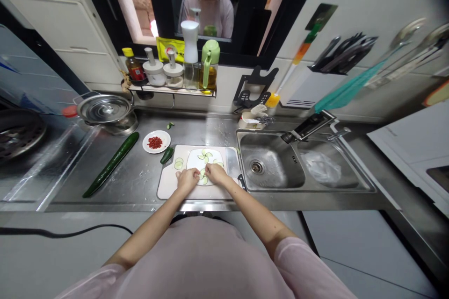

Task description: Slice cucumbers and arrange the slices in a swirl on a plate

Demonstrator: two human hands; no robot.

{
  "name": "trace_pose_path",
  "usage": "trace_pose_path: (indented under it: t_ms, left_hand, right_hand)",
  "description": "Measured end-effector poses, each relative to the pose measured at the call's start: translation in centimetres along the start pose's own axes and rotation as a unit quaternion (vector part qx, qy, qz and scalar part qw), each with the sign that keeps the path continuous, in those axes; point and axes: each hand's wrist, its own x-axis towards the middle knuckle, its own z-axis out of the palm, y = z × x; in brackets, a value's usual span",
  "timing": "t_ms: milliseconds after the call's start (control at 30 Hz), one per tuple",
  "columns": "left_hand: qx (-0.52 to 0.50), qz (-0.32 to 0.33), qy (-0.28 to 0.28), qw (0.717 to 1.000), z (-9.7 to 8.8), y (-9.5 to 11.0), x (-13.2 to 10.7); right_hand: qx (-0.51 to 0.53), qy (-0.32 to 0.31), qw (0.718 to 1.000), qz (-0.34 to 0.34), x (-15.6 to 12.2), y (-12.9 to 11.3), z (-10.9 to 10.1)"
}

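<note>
Both my hands meet over a white plate [191, 161] that lies on a pale cutting board [166, 184]. My left hand [187, 180] is closed, its fingers curled at the plate's near edge by cucumber slices [203, 178]. My right hand [215, 173] is also closed, pinching at the same slices. More thin cucumber slices [205, 155] are spread on the plate, and two [178, 163] lie on the board to its left. A cleaver [232, 161] rests on the board's right side.
A whole cucumber [110, 164] lies on the steel counter at left, a cucumber end [167, 154] beside the board. A small dish of red chilli [156, 142] stands behind. Sink [277, 168] at right, a lidded pot [105, 110] at left, bottles on a shelf [171, 88].
</note>
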Motion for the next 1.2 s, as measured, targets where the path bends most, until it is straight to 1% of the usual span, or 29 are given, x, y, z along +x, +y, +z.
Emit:
trace_pose_path:
  t_ms: [133, 467, 633, 833, 1033, 1200]
  left_hand:
    - [0.016, -0.006, -0.006, 1.0, 0.1, 0.1, 0.1]
    - [0.043, 0.002, -0.002, 0.999, 0.5, 0.0, 0.3]
    - [0.056, 0.007, 0.011, 0.998, 0.8, -0.3, 0.4]
    - [0.074, 0.006, 0.019, 0.997, 0.6, -0.1, 0.3]
    - [0.067, 0.008, 0.016, 0.998, 0.4, 0.1, 0.0]
    - [0.042, 0.005, 0.034, 0.999, 0.1, 0.1, 0.0]
  right_hand:
    - [-0.016, -0.005, 1.0, 0.003, 0.1, -0.1, 0.2]
    - [-0.051, -0.006, 0.999, 0.006, 0.1, 0.0, 0.5]
    - [-0.067, -0.006, 0.998, 0.004, 0.0, -0.2, 0.6]
    - [-0.089, -0.001, 0.996, 0.007, -0.3, -0.5, 0.4]
    - [-0.105, 0.018, 0.994, 0.013, -0.7, -0.4, -0.1]
    - [-0.094, 0.065, 0.993, 0.044, -1.8, 0.4, -0.4]
